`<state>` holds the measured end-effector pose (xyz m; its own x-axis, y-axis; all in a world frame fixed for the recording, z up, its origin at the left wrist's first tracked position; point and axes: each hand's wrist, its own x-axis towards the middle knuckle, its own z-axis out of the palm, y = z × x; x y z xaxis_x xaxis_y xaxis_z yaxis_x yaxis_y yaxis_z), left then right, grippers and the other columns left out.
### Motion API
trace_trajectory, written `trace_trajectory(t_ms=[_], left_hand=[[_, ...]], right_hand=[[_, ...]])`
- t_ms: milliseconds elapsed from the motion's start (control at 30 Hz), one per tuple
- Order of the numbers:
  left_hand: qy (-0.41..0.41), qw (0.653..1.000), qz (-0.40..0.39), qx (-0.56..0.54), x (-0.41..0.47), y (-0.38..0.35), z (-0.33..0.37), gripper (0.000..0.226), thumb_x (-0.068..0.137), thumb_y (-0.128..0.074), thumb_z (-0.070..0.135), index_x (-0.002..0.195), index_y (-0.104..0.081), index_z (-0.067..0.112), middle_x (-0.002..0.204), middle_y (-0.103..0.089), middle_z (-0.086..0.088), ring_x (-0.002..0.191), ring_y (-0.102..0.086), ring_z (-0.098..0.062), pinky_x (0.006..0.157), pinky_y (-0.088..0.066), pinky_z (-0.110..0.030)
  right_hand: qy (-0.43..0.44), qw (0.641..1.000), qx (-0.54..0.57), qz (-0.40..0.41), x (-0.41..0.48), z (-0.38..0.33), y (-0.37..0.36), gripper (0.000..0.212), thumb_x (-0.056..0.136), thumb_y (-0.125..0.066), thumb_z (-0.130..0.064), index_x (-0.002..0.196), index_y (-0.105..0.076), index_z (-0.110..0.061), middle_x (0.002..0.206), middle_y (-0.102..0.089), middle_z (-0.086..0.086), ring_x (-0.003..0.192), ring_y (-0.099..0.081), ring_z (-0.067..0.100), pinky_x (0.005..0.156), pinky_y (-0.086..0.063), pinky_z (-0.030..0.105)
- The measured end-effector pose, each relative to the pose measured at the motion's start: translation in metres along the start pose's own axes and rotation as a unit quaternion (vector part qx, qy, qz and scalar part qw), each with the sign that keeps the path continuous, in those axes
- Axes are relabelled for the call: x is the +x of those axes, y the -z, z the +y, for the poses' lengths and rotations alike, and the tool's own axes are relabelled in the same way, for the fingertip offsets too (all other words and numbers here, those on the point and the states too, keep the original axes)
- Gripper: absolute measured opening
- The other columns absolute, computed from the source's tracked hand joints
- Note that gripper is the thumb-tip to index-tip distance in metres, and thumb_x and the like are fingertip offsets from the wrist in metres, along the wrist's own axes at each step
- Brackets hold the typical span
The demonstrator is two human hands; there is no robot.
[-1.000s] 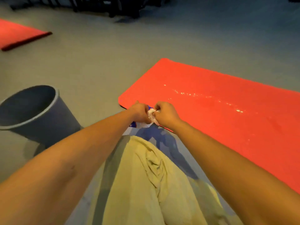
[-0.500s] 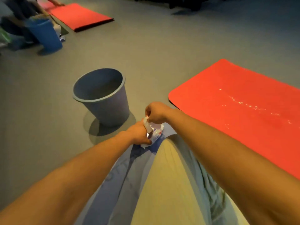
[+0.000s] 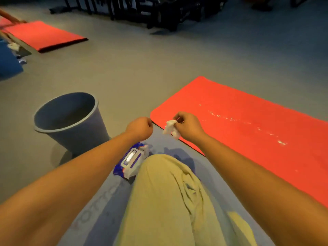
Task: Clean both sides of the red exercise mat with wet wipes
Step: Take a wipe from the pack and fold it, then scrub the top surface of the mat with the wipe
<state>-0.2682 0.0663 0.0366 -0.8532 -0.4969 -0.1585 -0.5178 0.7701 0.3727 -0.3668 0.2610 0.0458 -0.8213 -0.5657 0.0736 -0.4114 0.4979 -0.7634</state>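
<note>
fingers [image 3: 178, 116] of right hand [image 3: 188, 126] pinch one wipe [image 3: 169, 128]; one bin [image 3: 83, 139].

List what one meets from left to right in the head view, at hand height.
grey waste bin, left hand, crumpled wet wipe, right hand, bulk of the red exercise mat

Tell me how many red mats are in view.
2. The near red mat lies beside the right hand; the far red mat lies at upper left. A red sliver at the left edge may be a third.
</note>
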Motion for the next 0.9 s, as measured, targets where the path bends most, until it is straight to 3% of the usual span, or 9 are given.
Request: trace_trajectory(t_ms=[100,233,300,433,600,667,733,800,900], left_hand=[[-0.042,0.986,-0.014,-0.163,0.006,-0.009,0.097,0.026,0.088,-0.053,0.006,0.093,-0.070,0.025,0.084,-0.068,0.001,0.080,-0.063,-0.025,0.073,-0.050,-0.033],[-0.056,0.932,-0.105,-0.343,0.009,-0.062,0.196,0.027,0.072,-0.055,0.018,0.095,-0.068,0.025,0.081,-0.064,-0.003,0.072,-0.058,-0.024,0.068,-0.047,-0.038],[-0.062,0.901,-0.147,-0.403,0.005,-0.090,0.230,0.026,0.084,-0.059,0.008,0.106,-0.069,0.019,0.090,-0.065,-0.007,0.075,-0.057,-0.021,0.070,-0.044,-0.033],[-0.056,0.854,-0.200,-0.476,0.007,-0.140,0.255,0.033,0.093,-0.054,-0.008,0.100,-0.072,0.019,0.090,-0.072,-0.001,0.076,-0.065,-0.013,0.071,-0.045,-0.028],[-0.047,0.881,-0.209,-0.421,0.033,-0.182,0.233,0.043,0.083,-0.047,-0.026,0.105,-0.073,0.001,0.085,-0.072,-0.009,0.063,-0.069,-0.015,0.056,-0.054,-0.024],[-0.050,0.918,-0.197,-0.341,0.049,-0.190,0.218,0.045,0.081,-0.044,-0.023,0.094,-0.074,0.007,0.077,-0.070,-0.005,0.057,-0.066,-0.014,0.055,-0.051,-0.025],[-0.050,0.957,-0.157,-0.239,0.067,-0.197,0.203,0.039,0.078,-0.048,-0.004,0.080,-0.074,0.025,0.077,-0.072,0.003,0.070,-0.066,-0.019,0.064,-0.050,-0.028],[-0.038,0.971,-0.136,-0.195,0.076,-0.197,0.193,0.032,0.075,-0.046,0.008,0.080,-0.071,0.027,0.090,-0.076,0.000,0.087,-0.070,-0.025,0.077,-0.056,-0.036],[0.000,0.976,-0.106,-0.192,0.086,-0.197,0.186,0.032,0.081,-0.051,0.002,0.087,-0.069,0.027,0.103,-0.077,-0.004,0.095,-0.070,-0.028,0.083,-0.058,-0.040]], right_hand=[[-0.073,0.991,0.068,0.094,-0.012,0.047,0.051,0.012,0.077,-0.063,-0.010,0.076,-0.064,-0.022,0.067,-0.061,-0.007,0.065,-0.056,0.017,0.058,-0.043,0.031],[-0.136,0.964,0.156,0.168,-0.032,0.102,0.111,0.017,0.061,-0.058,-0.022,0.075,-0.066,-0.018,0.073,-0.065,-0.002,0.070,-0.057,0.015,0.067,-0.050,0.038],[-0.164,0.945,0.224,0.173,-0.040,0.126,0.130,0.026,0.057,-0.058,-0.026,0.078,-0.069,-0.015,0.078,-0.067,0.003,0.074,-0.060,0.017,0.074,-0.054,0.040],[-0.211,0.916,0.300,0.161,-0.047,0.173,0.143,0.025,0.078,-0.054,-0.006,0.090,-0.076,-0.012,0.096,-0.075,0.015,0.086,-0.067,0.023,0.091,-0.055,0.050],[-0.162,0.972,0.122,0.119,-0.040,0.206,0.113,0.021,0.085,-0.063,-0.002,0.103,-0.074,-0.007,0.102,-0.067,0.007,0.089,-0.060,0.017,0.071,-0.047,0.021],[-0.098,0.994,-0.006,0.046,-0.032,0.210,0.090,0.024,0.083,-0.069,-0.015,0.104,-0.069,-0.004,0.108,-0.055,0.006,0.093,-0.059,0.022,0.079,-0.048,0.030],[-0.074,0.991,-0.103,-0.042,-0.026,0.209,0.066,0.038,0.075,-0.071,-0.031,0.104,-0.063,-0.007,0.114,-0.047,0.005,0.096,-0.059,0.026,0.080,-0.051,0.038],[-0.058,0.981,-0.168,-0.076,-0.018,0.206,0.046,0.053,0.067,-0.079,-0.038,0.106,-0.059,-0.009,0.118,-0.043,0.004,0.103,-0.055,0.026,0.082,-0.051,0.039],[-0.016,0.970,-0.232,-0.075,-0.007,0.201,0.032,0.061,0.067,-0.083,-0.038,0.111,-0.056,-0.006,0.123,-0.042,0.007,0.113,-0.045,0.028,0.089,-0.048,0.040]])
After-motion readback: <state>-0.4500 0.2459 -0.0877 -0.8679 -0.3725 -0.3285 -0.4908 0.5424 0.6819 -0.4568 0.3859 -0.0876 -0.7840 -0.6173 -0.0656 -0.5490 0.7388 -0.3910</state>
